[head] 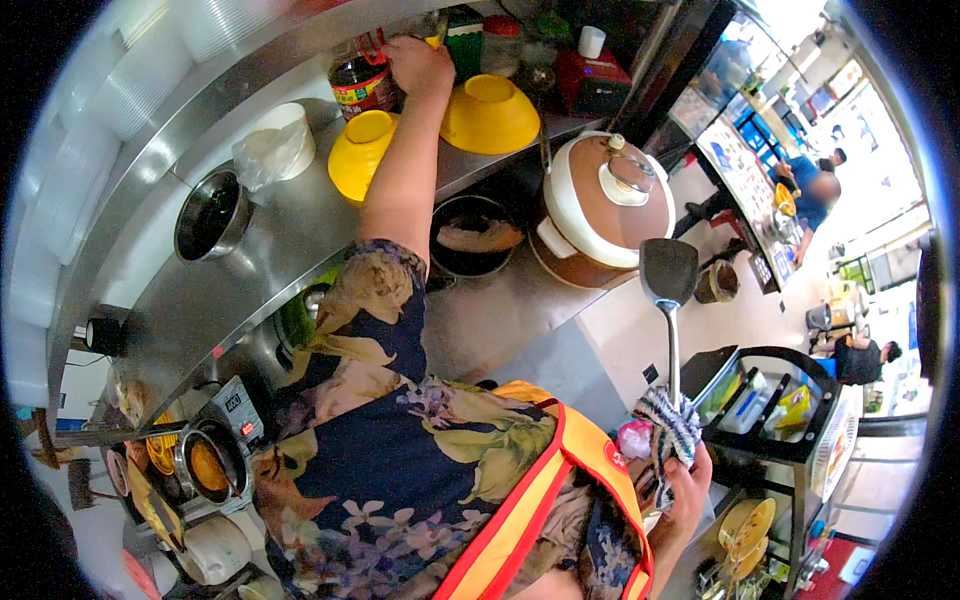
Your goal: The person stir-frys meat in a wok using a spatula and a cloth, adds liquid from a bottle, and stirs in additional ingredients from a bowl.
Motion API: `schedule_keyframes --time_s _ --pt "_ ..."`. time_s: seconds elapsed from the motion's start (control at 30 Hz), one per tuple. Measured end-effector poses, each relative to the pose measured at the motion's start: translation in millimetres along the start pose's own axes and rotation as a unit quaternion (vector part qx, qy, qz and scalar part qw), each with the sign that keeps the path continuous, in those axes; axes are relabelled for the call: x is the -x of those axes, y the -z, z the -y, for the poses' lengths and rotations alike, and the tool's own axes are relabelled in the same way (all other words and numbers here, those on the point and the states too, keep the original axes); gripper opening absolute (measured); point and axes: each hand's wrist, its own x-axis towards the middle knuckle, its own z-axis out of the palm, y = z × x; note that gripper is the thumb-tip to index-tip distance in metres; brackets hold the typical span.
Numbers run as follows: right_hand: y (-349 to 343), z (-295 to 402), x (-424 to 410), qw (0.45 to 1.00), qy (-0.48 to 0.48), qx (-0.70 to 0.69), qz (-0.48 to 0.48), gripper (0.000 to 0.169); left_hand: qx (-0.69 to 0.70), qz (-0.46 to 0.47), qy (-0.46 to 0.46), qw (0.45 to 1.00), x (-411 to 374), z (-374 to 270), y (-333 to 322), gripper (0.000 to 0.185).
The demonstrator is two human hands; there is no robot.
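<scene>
My left hand (421,66) reaches far forward over a steel shelf, its fingers curled beside the red handle of a dark sauce jug (362,88). Whether it grips the handle or something behind the knuckles is hidden. Two upturned yellow bowls (491,116) sit either side of the forearm. Low on the right, my right hand (686,480) is closed around a striped cloth (667,431). From that cloth rises the metal shaft of a wok spatula (668,277), its dark blade near a lidded brown-and-white cooker (604,195).
A dark pan (478,236) sits beside the cooker. On the left counter are a steel bowl (213,216) and a white tub with plastic film (276,142). A pot (213,461) stands lower left. A black divided caddy (757,405) is right; people are beyond.
</scene>
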Motion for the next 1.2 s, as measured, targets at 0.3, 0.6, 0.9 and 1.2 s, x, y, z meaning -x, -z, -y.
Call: schedule_keyframes --time_s 0.3,0.6,0.9,1.2 --pt "-2.8 5.6 19.8 0.998 -0.037 0.003 -0.047 0.043 -0.341 0.209 -0.157 0.903 -49.6 7.2 -70.3 0.063" --pt "22.9 -20.1 32.1 0.998 0.019 -0.052 -0.02 0.037 -0.362 -0.021 -0.287 0.887 -42.5 50.0 -100.6 0.036" --pt "52.6 -90.5 158.4 0.956 0.074 -0.154 -0.236 0.03 0.407 0.24 -0.532 0.702 325.2 -116.7 34.3 0.03" --pt "82.4 -179.5 396.4 0.847 0.061 -0.212 -0.484 0.048 0.176 0.958 -0.218 -0.066 792.3 -138.3 354.3 0.031"
